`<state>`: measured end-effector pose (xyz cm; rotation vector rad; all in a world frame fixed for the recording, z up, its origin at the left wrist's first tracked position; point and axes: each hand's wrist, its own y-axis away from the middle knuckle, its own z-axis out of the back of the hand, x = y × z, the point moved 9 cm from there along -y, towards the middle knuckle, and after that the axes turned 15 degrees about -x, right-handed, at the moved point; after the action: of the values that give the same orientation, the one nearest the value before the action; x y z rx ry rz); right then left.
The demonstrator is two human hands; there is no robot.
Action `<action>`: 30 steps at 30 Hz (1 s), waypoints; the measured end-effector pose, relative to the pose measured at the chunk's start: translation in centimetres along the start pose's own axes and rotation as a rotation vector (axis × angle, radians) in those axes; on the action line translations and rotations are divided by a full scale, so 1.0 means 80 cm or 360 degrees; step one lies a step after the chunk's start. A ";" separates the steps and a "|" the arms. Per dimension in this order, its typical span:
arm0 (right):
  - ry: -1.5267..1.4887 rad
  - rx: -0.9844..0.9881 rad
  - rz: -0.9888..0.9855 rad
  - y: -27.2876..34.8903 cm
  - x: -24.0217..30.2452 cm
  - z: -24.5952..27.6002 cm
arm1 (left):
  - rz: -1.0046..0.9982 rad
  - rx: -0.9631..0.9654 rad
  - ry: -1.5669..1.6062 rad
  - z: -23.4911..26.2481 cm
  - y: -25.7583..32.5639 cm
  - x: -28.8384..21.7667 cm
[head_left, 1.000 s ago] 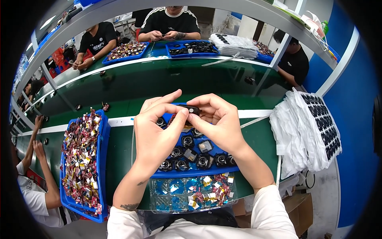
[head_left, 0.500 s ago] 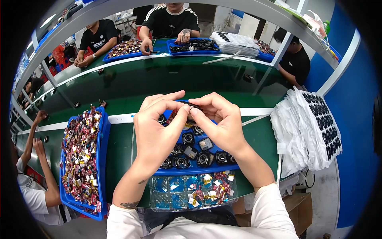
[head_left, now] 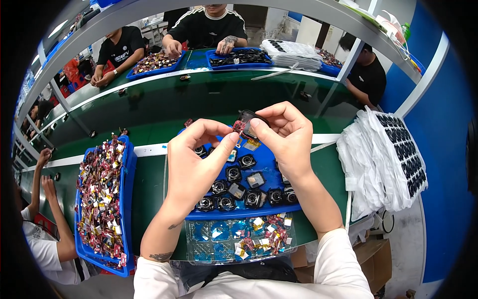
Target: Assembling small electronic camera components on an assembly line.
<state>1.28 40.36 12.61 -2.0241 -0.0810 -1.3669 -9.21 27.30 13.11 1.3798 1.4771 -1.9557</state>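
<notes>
Over the blue tray (head_left: 239,215), my right hand (head_left: 290,137) grips a black, square watch case (head_left: 248,132), thumb on its near face. The case is tilted and partly covered by the fingers. Closed in a pinch at its left side, my left hand (head_left: 194,157) has thumb and forefinger on a small red circuit board (head_left: 239,126). The board touches the case; whether it is fixed to it, I cannot tell. Below both hands, several black watch cases (head_left: 233,173) lie in the tray, some showing round dark centres, others grey rectangular parts.
Nearest me is a clear compartment tray (head_left: 199,257) with boards and blue film. A blue bin (head_left: 130,199) heaped with red boards stands left. At right rise stacked white trays (head_left: 363,169). Beyond runs a green conveyor belt (head_left: 214,99) carrying small parts; co-workers sit across it and at left.
My hands have drawn slightly apart and the case has come up into view, with the red board now showing between them. Across the belt, a co-worker's hand has moved back toward a bin.
</notes>
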 end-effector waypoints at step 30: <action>0.0449 0.0155 -0.0051 -0.063 -0.059 0.014 | 0.0151 -0.0164 0.0113 0.053 -0.037 0.006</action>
<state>-1.98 46.28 10.91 -1.7394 -0.0527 -1.6230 -13.67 24.97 14.34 1.4600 1.4929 -1.7650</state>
